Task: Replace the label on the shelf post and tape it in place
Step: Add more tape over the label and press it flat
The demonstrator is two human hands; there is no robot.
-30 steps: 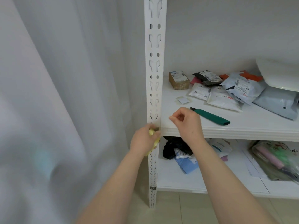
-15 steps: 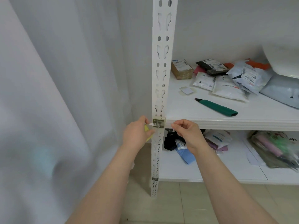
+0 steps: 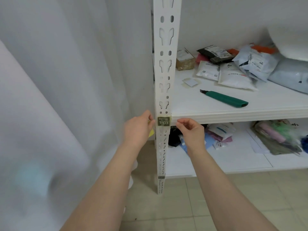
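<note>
Curtain (image 3: pixel 55 97): pale grey cloth filling the view from 7 to 11 o'clock, left of the post.
Shelf (image 3: pixel 241 114): white, its front edge running from the post toward 3 o'clock; a lower shelf (image 3: pixel 216 162) sits beneath it.
Floor (image 3: pixel 191 205): beige tiles at 6 o'clock.
Post (image 3: pixel 165 64): white slotted upright, from 12 o'clock down to the floor just below centre.
Parcels (image 3: pixel 233 77): a heap of mail bags at 2 o'clock on the shelf, well apart from the post.
Box (image 3: pixel 185 60): small brown carton at 1 o'clock, near the post and partly behind it.
Knife (image 3: pixel 225 98): green cutter lying flat on the shelf at 2 o'clock, alone, between the parcels and the shelf edge.
Left hand (image 3: pixel 138 129): at 9 o'clock of the label, grip pinched at the post's left edge, seemingly on the end of a clear tape strip; a yellow scrap (image 3: pixel 151 133) peeks out under the palm.
Right hand (image 3: pixel 191 130): at 3 o'clock of the label, thumb and forefinger pinched together just below the shelf edge; what they hold is too thin to see clearly.
Label (image 3: pixel 163 121): small dark square with pale digits, on the post's face level with the shelf edge, between the two hands; a glossy film seems to lie across it.
Backing (image 3: pixel 190 82): small pale square flat on the shelf at 1 o'clock.
</note>
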